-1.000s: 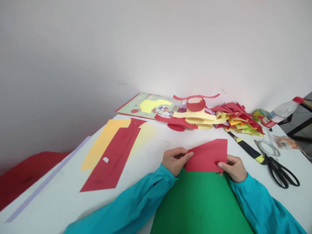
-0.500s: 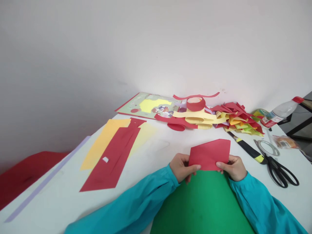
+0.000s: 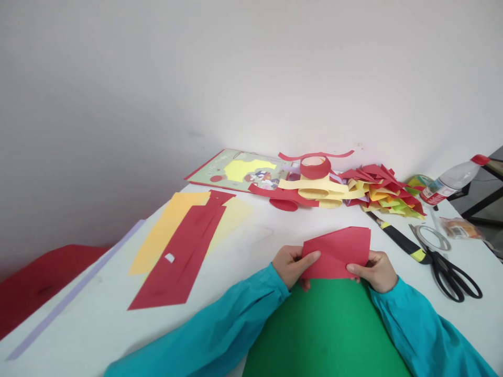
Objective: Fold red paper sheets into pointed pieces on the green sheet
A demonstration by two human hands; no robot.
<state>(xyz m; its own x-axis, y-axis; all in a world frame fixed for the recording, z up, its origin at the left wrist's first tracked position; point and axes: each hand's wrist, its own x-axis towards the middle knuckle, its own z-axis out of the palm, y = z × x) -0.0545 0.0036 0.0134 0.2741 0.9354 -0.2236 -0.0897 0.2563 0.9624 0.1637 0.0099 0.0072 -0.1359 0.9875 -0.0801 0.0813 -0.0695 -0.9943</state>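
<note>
While both hands keep hold of the red paper (image 3: 336, 256) at the far end of the green sheet (image 3: 322, 330), the left hand (image 3: 291, 267) has shifted its grip: half a second ago its thumb lay near the paper's bottom edge, and now it presses higher on the left side. The right hand (image 3: 379, 271) stays pinched at the lower right corner. Along the top right a second edge now peeps out, so the piece seems layered or folded; which, I cannot tell. This looks like regripping rather than carrying. Left of the green sheet lies a red cut-out (image 3: 185, 250), partly over yellow paper (image 3: 167, 220); right of the sheet, scissors (image 3: 436, 260) and a knife (image 3: 404, 243); beyond its far end, curled strips (image 3: 315, 172) and a paper heap (image 3: 385, 191).
</note>
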